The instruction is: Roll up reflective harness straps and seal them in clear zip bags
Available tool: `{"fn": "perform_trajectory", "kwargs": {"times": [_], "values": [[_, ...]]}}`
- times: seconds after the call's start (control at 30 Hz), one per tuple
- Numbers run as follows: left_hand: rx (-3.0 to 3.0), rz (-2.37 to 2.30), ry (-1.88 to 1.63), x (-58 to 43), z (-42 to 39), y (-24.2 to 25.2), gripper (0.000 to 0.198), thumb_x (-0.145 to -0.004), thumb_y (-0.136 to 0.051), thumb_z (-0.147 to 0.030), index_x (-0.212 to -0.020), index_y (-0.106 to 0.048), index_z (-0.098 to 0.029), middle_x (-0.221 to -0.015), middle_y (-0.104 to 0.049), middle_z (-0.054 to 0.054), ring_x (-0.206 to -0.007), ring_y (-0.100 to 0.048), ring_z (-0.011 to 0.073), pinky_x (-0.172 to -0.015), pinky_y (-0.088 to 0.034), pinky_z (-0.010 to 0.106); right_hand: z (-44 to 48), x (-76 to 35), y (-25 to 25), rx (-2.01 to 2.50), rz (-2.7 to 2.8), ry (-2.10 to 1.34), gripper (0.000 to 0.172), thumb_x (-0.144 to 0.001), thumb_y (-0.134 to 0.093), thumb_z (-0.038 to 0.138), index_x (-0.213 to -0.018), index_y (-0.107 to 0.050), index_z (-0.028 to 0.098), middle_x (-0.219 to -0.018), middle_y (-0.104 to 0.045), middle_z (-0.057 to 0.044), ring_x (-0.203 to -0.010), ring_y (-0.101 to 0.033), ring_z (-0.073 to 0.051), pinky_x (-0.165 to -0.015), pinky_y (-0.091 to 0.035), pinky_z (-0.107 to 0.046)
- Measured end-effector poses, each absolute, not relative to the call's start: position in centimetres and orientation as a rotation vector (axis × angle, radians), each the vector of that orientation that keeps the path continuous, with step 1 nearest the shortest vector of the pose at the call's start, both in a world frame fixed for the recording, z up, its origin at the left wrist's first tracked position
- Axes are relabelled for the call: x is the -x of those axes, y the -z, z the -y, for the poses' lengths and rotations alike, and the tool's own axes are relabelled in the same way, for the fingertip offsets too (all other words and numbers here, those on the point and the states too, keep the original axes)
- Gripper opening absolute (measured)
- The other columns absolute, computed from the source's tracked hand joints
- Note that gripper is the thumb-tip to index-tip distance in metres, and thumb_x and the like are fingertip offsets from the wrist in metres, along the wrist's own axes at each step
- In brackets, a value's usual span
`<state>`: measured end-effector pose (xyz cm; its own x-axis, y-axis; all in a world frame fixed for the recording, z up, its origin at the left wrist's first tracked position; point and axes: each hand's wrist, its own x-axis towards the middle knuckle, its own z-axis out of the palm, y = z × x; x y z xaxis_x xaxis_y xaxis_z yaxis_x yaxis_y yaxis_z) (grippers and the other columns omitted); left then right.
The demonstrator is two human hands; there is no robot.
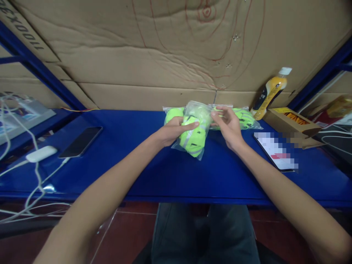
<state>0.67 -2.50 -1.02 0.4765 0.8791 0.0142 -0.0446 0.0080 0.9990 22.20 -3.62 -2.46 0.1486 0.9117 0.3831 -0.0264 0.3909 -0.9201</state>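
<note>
A clear plastic bag with a folded neon-yellow item with grey stripes (194, 141) is held above the blue table. My left hand (174, 131) grips its left side, thumb across the front. My right hand (227, 123) is at the bag's upper right edge, thumb and fingertips pinched on the clear plastic. Behind it on the table, against the cardboard, lie another bagged neon item (173, 113) on the left and one more bagged neon item (244, 118) on the right, partly hidden by my right hand.
On the blue table (132, 161), a dark phone (81, 142), a white charging device (41, 154) and cables lie left. A lit phone (276, 152), an open cardboard box (294, 124) and a yellow bottle (271, 93) are right. Cardboard (123, 66) stands behind.
</note>
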Motion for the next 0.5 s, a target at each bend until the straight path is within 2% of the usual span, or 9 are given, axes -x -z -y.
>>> {"fn": "perform_trajectory", "kwargs": {"times": [0.07, 0.13, 0.2, 0.33, 0.4, 0.5], "values": [[-1.359, -0.76, -1.008, -1.1, 2.5, 1.4, 0.049, -0.07, -0.099, -0.049, -0.097, -0.079, -0.012, -0.1, -0.08, 0.014, -0.081, -0.074, 0.0211, -0.073, -0.06, 0.032, 4.0, -21.6, 2.7, 1.001, 1.222, -1.116, 0.072, -0.061, -0.091, 0.076, -0.103, -0.062, 0.026, -0.093, -0.073, -0.002, -0.08, -0.071, -0.018, -0.068, -0.061, -0.03], [-1.391, -0.769, -1.137, -1.4, 2.6, 1.8, 0.052, -0.069, -0.099, -0.048, -0.1, -0.078, -0.012, -0.103, -0.079, 0.013, -0.084, -0.074, 0.0211, -0.077, -0.06, 0.031, 4.5, -21.0, 3.1, 1.014, 1.301, -1.257, 0.065, -0.068, -0.089, 0.075, -0.099, -0.062, 0.024, -0.085, -0.071, 0.0, -0.075, -0.069, -0.017, -0.063, -0.058, -0.028], [-1.453, -0.798, -1.214, -1.7, 2.7, 2.1, 0.052, -0.07, -0.099, -0.048, -0.101, -0.078, -0.013, -0.103, -0.079, 0.011, -0.087, -0.073, 0.0206, -0.078, -0.059, 0.03, 4.8, -20.7, 3.5, 0.988, 1.368, -1.236, 0.059, -0.068, -0.092, 0.067, -0.095, -0.064, 0.022, -0.081, -0.068, 0.001, -0.073, -0.065, -0.015, -0.059, -0.054, -0.025], [-1.483, -0.792, -1.174, -1.9, 2.9, 2.0, 0.052, -0.075, -0.094, -0.054, -0.103, -0.077, -0.014, -0.102, -0.078, 0.01, -0.09, -0.073, 0.022, -0.081, -0.059, 0.031, 4.8, -21.0, 3.7, 0.95, 1.371, -1.221, 0.061, -0.06, -0.1, 0.058, -0.099, -0.071, 0.021, -0.083, -0.069, 0.002, -0.07, -0.061, -0.013, -0.056, -0.051, -0.023], [-1.442, -0.795, -1.189, -2.0, 3.0, 1.8, 0.051, -0.082, -0.086, -0.063, -0.095, -0.076, -0.015, -0.091, -0.076, 0.008, -0.081, -0.07, 0.0202, -0.074, -0.057, 0.03, 4.7, -21.3, 3.4, 0.961, 1.381, -1.264, 0.058, -0.06, -0.1, 0.057, -0.096, -0.073, 0.021, -0.086, -0.071, 0.001, -0.072, -0.061, -0.013, -0.057, -0.051, -0.023], [-1.501, -0.848, -1.356, -2.2, 3.0, 2.0, 0.055, -0.089, -0.075, -0.07, -0.074, -0.066, -0.018, -0.071, -0.062, 0.002, -0.063, -0.054, 0.0135, -0.059, -0.044, 0.026, 4.6, -21.6, 2.9, 1.008, 1.391, -1.298, 0.055, -0.06, -0.101, 0.055, -0.095, -0.075, 0.021, -0.093, -0.075, -0.002, -0.077, -0.064, -0.014, -0.061, -0.052, -0.023]]}}
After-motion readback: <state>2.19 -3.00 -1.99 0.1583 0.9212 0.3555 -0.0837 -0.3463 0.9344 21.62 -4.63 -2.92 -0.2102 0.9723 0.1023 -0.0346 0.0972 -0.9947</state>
